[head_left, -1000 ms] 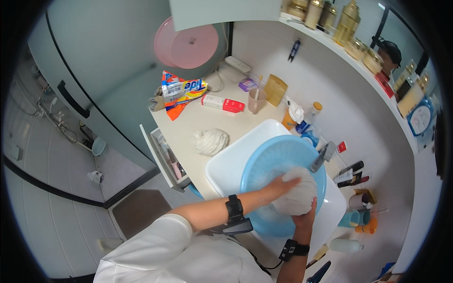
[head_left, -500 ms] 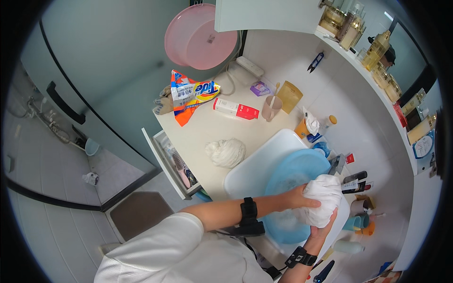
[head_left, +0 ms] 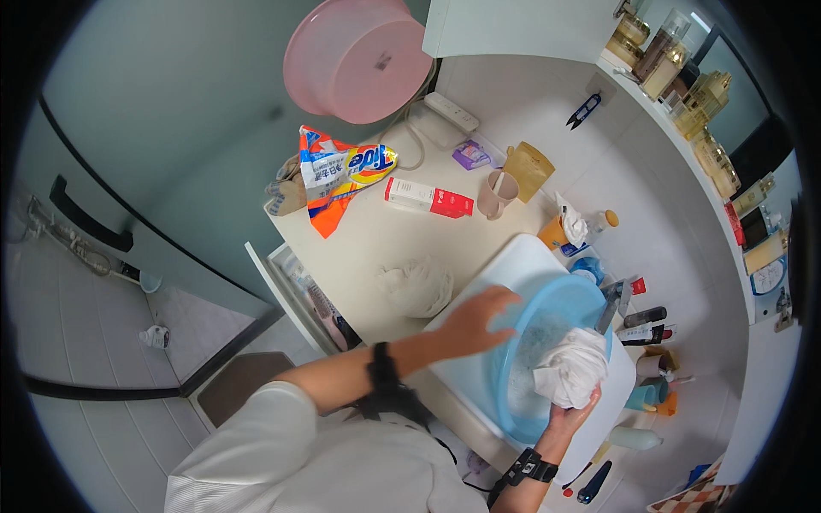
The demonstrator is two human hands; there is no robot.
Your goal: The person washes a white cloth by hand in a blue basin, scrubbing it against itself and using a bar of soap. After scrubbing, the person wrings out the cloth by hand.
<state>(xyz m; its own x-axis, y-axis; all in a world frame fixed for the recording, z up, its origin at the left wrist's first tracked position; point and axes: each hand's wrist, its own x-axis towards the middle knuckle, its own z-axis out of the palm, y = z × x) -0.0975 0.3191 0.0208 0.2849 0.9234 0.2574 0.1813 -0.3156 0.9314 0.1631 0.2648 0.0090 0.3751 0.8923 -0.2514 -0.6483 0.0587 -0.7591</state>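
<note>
Above the right part of a light blue basin is a bunched white wet-looking cloth. My right hand grips it from below. Soapy water with suds lies in the basin, which stands in a white sink. My left hand is over the sink's left edge, slightly smeared by motion, its thumb and fingers apart with nothing in them. Just past it, a second bunched whitish cloth rests on the cream counter.
An orange detergent bag, a red and white box and a cup stand on the far counter. Behind hangs a pink basin. An open drawer juts out at left. Bottles and tubes line the right wall.
My left hand has let go of the white cloth and moved left, away from it. My right hand still holds the cloth over the basin. The view has shifted slightly.
</note>
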